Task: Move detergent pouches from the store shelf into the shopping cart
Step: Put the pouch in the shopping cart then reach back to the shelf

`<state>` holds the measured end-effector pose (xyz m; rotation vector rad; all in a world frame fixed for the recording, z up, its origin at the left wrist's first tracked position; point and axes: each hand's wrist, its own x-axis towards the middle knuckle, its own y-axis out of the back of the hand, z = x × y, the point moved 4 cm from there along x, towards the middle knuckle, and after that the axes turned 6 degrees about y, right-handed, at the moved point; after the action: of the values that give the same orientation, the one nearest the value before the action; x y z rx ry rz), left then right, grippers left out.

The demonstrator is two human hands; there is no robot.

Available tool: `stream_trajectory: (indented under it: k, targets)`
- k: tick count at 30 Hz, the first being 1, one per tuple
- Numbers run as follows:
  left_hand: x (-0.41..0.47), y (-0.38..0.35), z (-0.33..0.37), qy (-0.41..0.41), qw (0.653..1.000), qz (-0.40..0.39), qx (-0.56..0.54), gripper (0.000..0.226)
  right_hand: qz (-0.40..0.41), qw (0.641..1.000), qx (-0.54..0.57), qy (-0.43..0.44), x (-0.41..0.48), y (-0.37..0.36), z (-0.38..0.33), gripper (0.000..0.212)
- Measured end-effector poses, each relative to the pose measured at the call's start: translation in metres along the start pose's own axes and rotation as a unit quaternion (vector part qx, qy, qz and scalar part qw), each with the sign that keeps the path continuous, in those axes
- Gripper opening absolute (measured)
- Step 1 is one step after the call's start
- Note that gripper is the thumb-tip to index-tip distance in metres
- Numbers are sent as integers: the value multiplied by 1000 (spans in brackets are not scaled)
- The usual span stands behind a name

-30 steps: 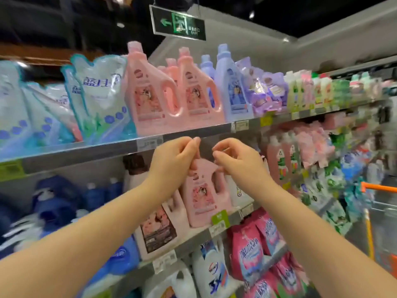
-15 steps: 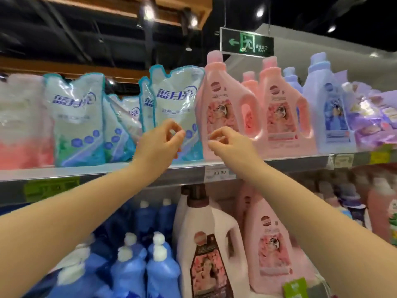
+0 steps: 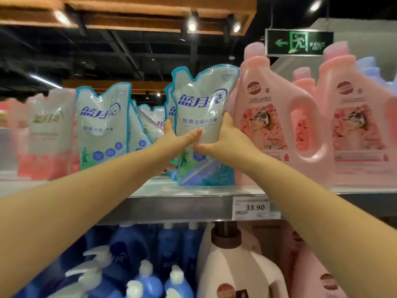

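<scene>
My left hand and right hand, pinched on nothing lower down a second ago, have risen to the top shelf. They now clasp the teal-and-white detergent pouch from either side, thumbs across its front, near the shelf's front edge beside the pink bottle. My view has drawn closer.

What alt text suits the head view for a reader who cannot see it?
The left hand and right hand hold an upright blue-and-white detergent pouch by its sides at the front of a metal store shelf. More pouches stand to its left, pink detergent bottles to its right.
</scene>
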<state>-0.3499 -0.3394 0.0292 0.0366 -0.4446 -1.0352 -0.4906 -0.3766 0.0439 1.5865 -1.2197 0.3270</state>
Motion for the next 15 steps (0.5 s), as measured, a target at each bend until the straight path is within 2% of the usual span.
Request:
stream_trajectory:
  k: [5, 8, 11, 13, 15]
  targets:
    - [-1, 4, 1, -21, 997, -9, -72, 74, 40, 998, 46, -30, 3, -3, 1, 81]
    - [-10, 6, 7, -61, 994, -3, -96, 54, 16, 980, 193, -41, -1, -6, 0, 51]
    - [-23, 7, 16, -125, 986, 39, -98, 51, 14, 956, 292, -19, -10, -2, -9, 32]
    - [-31, 11, 19, -148, 980, 64, -112, 48, 32, 946, 322, -1, -18, 3, -18, 27]
    - [-41, 13, 23, -164, 975, 72, -133, 47, 42, 934, 355, 10, -24, 7, -27, 32]
